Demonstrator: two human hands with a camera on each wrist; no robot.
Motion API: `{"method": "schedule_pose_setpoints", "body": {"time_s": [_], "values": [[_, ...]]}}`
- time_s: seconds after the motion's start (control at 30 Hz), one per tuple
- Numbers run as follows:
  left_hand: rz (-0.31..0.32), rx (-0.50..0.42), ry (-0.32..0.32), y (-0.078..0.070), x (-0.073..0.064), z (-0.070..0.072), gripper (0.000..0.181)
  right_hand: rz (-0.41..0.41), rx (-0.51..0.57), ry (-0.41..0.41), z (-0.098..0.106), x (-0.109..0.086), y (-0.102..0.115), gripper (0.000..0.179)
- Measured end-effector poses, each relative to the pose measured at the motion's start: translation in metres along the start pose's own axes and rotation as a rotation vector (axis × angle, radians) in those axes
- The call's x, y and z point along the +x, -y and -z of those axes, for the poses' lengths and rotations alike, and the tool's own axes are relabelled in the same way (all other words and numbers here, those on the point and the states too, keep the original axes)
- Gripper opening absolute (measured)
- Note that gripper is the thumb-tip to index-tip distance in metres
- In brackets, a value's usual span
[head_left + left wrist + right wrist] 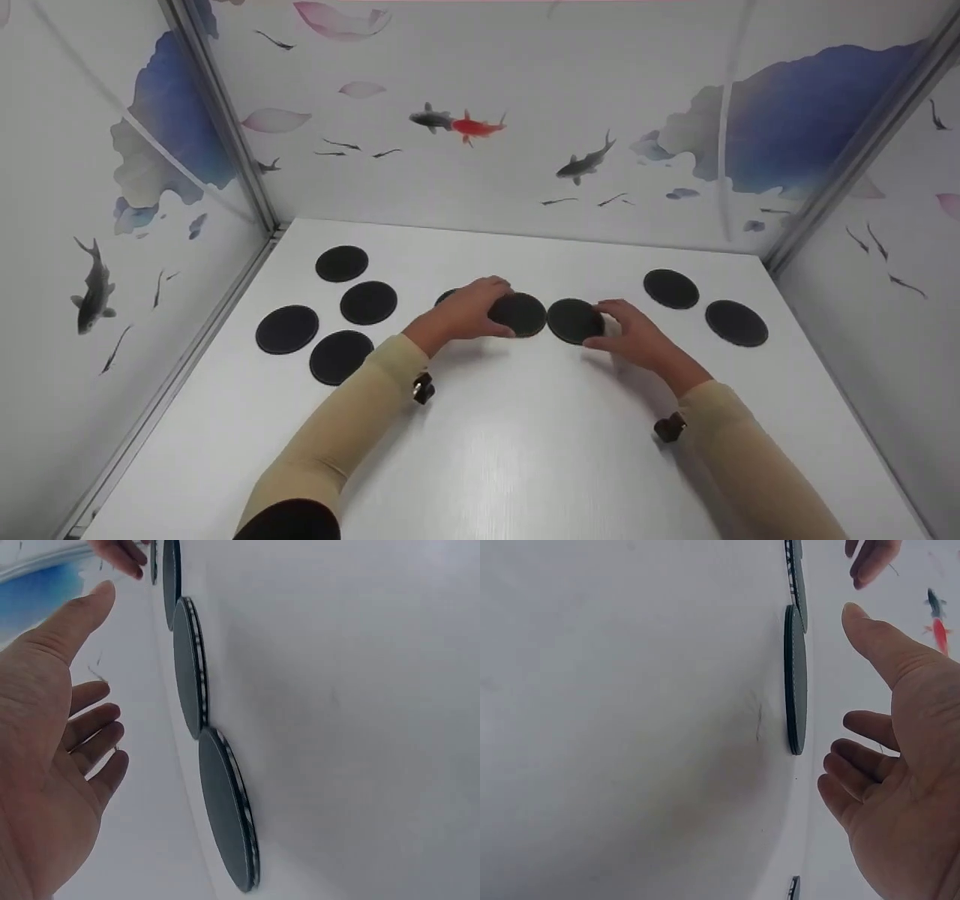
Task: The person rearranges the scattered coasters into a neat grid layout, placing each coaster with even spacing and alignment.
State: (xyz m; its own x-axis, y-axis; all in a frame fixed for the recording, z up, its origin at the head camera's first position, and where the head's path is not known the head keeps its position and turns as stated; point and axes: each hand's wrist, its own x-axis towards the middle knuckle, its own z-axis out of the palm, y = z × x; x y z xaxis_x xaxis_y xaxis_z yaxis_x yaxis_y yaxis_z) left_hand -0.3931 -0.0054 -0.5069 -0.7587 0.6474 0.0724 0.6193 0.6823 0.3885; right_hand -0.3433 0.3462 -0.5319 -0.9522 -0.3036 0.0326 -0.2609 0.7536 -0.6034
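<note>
Flat black round discs lie on the white table. My left hand [471, 309] is over the left edge of one disc [521, 315], thumb and fingers spread apart. Close to its right lies a second disc [576, 321], with my right hand [631, 334] at its right edge. Partly hidden behind the left hand is another disc [445, 297]. In the left wrist view, a gap separates the left hand [56, 727] from the row of discs [190, 667]. The right wrist view likewise shows the right hand [900, 765] apart from the nearest disc [798, 682]; neither hand grips anything.
Several discs [368, 303] form a group on the table's left side. Two more [671, 289] sit at the far right. White panels [495, 187] printed with fish and petals enclose the table [517, 450] at the back and both sides.
</note>
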Motion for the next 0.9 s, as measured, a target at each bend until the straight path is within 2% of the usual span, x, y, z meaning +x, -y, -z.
{"method": "schedule_pose_setpoints", "body": {"time_s": [0.2, 0.43, 0.57, 0.67, 0.9], "values": [[0.051, 0.057, -0.004, 0.028, -0.042, 0.008, 0.083, 0.013, -0.002, -0.011, 0.003, -0.009, -0.003, 0.085], [0.126, 0.103, 0.023, 0.041, -0.079, 0.012, 0.091, 0.059, 0.034, -0.027, 0.006, -0.011, -0.004, 0.074], [0.133, 0.13, 0.055, 0.044, -0.09, 0.007, 0.097, 0.066, 0.031, -0.032, 0.008, -0.013, -0.006, 0.073], [0.114, 0.145, 0.084, 0.045, -0.094, 0.004, 0.103, 0.05, 0.031, -0.027, 0.008, -0.015, -0.005, 0.073], [0.095, 0.179, 0.17, 0.045, -0.093, 0.005, 0.116, 0.067, 0.055, -0.028, 0.009, -0.017, -0.003, 0.068]]}}
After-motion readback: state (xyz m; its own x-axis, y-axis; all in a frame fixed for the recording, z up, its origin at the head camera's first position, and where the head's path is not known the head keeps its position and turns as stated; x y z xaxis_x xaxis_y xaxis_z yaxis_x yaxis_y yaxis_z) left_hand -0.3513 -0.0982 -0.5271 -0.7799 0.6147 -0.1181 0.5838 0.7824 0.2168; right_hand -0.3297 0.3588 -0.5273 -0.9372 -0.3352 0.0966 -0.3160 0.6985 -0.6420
